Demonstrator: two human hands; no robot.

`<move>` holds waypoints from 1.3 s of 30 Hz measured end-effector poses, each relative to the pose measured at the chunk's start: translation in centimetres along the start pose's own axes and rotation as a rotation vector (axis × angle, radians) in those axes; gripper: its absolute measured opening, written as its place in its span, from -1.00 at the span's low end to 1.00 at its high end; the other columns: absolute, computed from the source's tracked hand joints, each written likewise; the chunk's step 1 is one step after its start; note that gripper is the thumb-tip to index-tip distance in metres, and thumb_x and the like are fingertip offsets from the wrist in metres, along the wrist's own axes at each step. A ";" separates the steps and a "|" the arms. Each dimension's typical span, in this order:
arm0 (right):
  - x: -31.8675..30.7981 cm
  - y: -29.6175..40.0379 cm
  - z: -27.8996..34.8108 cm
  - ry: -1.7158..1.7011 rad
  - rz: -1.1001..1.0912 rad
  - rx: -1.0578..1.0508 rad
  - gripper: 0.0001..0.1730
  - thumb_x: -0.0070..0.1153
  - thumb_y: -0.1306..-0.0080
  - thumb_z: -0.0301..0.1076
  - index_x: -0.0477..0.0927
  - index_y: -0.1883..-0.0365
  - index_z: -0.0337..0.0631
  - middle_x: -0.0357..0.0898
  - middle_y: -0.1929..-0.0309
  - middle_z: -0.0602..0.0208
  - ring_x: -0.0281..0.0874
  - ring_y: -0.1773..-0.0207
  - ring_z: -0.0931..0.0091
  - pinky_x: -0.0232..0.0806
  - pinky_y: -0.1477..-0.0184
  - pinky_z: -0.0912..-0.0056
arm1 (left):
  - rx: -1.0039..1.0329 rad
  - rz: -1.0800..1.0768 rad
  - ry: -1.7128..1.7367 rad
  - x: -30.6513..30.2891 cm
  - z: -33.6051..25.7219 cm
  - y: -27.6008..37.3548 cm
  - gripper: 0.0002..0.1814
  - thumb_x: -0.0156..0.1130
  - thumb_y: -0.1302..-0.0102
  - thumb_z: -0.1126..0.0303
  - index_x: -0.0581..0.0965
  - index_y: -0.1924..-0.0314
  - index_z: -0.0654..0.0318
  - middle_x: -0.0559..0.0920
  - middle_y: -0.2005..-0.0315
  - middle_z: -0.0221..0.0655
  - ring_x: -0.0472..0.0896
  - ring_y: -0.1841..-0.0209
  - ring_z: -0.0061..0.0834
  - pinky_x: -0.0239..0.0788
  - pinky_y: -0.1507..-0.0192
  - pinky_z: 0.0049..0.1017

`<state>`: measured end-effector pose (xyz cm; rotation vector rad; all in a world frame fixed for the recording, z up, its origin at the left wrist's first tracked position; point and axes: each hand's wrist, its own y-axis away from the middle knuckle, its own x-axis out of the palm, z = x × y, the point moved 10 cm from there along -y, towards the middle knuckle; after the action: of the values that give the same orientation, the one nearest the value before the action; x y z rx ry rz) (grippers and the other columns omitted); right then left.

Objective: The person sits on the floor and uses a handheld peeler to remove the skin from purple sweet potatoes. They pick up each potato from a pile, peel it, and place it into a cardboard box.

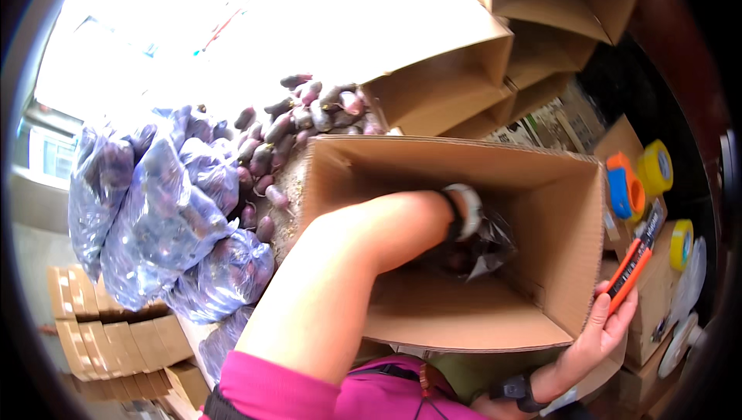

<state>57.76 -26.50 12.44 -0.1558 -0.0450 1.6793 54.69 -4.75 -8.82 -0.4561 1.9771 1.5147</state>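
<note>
An upright cardboard box (464, 339) stands before me with its top open. My left arm (348, 246) reaches down into it, with a black band and a white bracelet or watch (472, 211) at the wrist. The left hand itself is hidden, beside a thin clear plastic bag (493, 240) with dark contents at the bottom. At the box's right rim, my right hand (608, 318) holds an orange and black snap-off utility knife (623, 278). The knife points up and away from me, and the thumb lies close to the cardboard edge.
Purple tubers (278, 130) lie heaped left of the box, beside full plastic bags (162, 205). Open cartons (446, 89) stand behind. On the right are yellow tape rolls (655, 168) and an orange and blue tape dispenser (623, 185). Stacked cartons (122, 344) fill the lower left.
</note>
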 end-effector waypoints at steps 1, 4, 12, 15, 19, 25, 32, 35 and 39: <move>0.0 -0.1 0.0 -0.006 0.001 -0.007 -0.51 -0.06 -0.43 -0.38 0.24 -0.29 -0.32 0.39 0.18 0.40 0.30 0.13 0.61 0.20 0.00 0.59 | -0.022 0.050 0.296 -1.8 0.7 0.5 -0.74 0.37 0.21 0.28 0.73 0.39 -0.05 0.70 0.38 -0.33 0.65 0.31 -0.29 0.46 0.33 -0.27; -0.3 -0.3 -0.4 -0.011 0.019 -0.055 -0.54 -0.07 -0.45 -0.38 0.25 -0.27 -0.34 0.39 0.18 0.39 0.31 0.11 0.61 0.20 -0.02 0.58 | 0.018 0.026 0.228 -11.2 -2.0 10.7 -0.71 0.36 0.10 0.28 0.69 0.32 0.23 0.69 0.34 -0.14 0.64 0.24 -0.18 0.45 0.21 -0.23; -2.5 -1.3 -0.7 0.105 -0.029 -0.099 -0.53 -0.05 -0.45 -0.34 0.27 -0.28 -0.29 0.43 0.12 0.36 0.37 0.12 0.60 0.28 0.02 0.56 | -0.048 -0.592 0.765 -13.2 6.0 32.7 -0.58 0.23 -0.16 0.27 0.52 0.00 0.31 0.63 0.26 -0.29 0.60 0.26 -0.47 0.49 0.32 -0.50; -1.0 -0.8 0.8 0.209 -0.064 -0.139 -0.53 -0.04 -0.45 -0.32 0.29 -0.27 -0.29 0.44 0.05 0.30 0.38 0.07 0.60 0.28 -0.01 0.56 | -0.145 -0.913 0.955 -6.2 13.1 38.8 -0.57 0.16 -0.26 0.29 0.45 -0.08 0.34 0.61 0.22 -0.35 0.59 0.24 -0.58 0.52 0.39 -0.60; -1.3 -1.7 1.5 0.561 -0.012 -0.263 -0.52 -0.02 -0.44 -0.30 0.30 -0.26 -0.31 0.44 -0.01 0.29 0.39 0.03 0.53 0.26 -0.07 0.48 | -0.477 -1.142 1.288 11.5 22.2 40.2 -0.55 0.17 -0.29 0.25 0.43 -0.12 0.30 0.58 0.12 -0.34 0.58 0.18 -0.56 0.54 0.31 -0.53; -1.6 -1.5 2.7 0.709 -0.018 -0.338 -0.52 -0.06 -0.46 -0.28 0.29 -0.28 -0.30 0.41 -0.13 0.27 0.36 -0.07 0.54 0.21 -0.15 0.50 | -0.685 -1.247 2.149 36.6 27.5 27.8 -0.47 0.24 -0.25 0.26 0.38 -0.18 0.28 0.52 0.00 -0.27 0.53 0.05 -0.36 0.48 0.10 -0.28; -4.8 -2.4 1.9 0.663 -0.021 -0.306 -0.50 -0.11 -0.47 -0.30 0.23 -0.32 -0.28 0.33 -0.21 0.24 0.37 -0.10 0.51 0.25 -0.15 0.47 | -1.062 -1.247 0.912 36.4 33.9 17.6 -0.50 0.27 -0.18 0.25 0.46 -0.12 0.21 0.47 -0.11 -0.15 0.39 -0.17 -0.10 0.28 -0.18 -0.26; -4.1 -2.9 2.1 0.759 0.005 -0.306 -0.51 -0.11 -0.48 -0.30 0.23 -0.32 -0.28 0.34 -0.20 0.25 0.36 -0.10 0.50 0.24 -0.16 0.46 | -1.003 -1.138 0.632 33.7 35.7 15.7 -0.43 0.26 -0.19 0.23 0.39 -0.21 0.13 0.42 -0.19 -0.31 0.31 -0.25 -0.08 0.28 -0.17 -0.17; -1.6 -1.1 3.5 0.785 -0.010 -0.294 -0.49 -0.06 -0.44 -0.35 0.23 -0.30 -0.36 0.30 -0.26 0.17 0.32 -0.18 0.45 0.15 -0.25 0.44 | -0.998 -0.839 0.638 31.8 37.0 12.9 -0.26 0.17 -0.25 0.04 0.17 -0.39 -0.01 0.19 -0.38 -0.39 -0.02 -0.45 -0.12 -0.01 -0.32 0.05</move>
<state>58.55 -27.71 16.14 -1.0195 0.2969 1.4945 32.06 36.97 -25.81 -2.0645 0.9158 1.7303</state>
